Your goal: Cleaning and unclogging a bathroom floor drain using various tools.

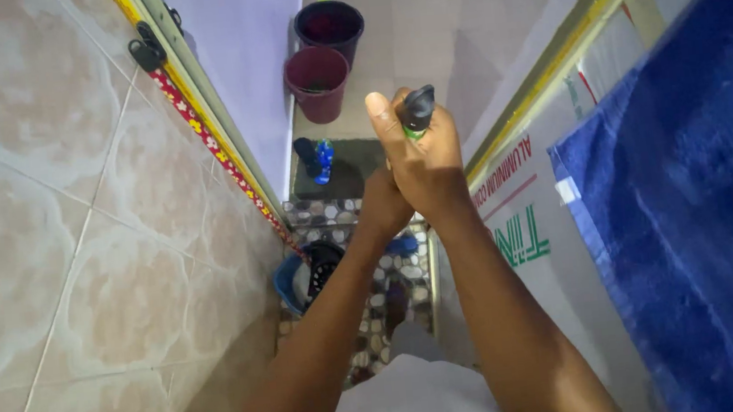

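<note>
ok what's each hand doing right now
Left hand: mostly hidden behind the right, cannot tell.
Right hand: closed around a small green bottle with black cap.

The wall tiles [54,218] are beige with cloudy pale marbling. A red strip [218,153] with small yellow and white flowers runs down beside them. Two buckets [319,81] are dark maroon. The floor [410,282] below is a pebble mosaic of grey, white and black. The towel [697,201] is deep blue. The bottle cap [418,107] is black.

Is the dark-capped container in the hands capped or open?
Capped: a dark cap sits on the green container, gripped by the right hand; the left hand is beneath.
</note>
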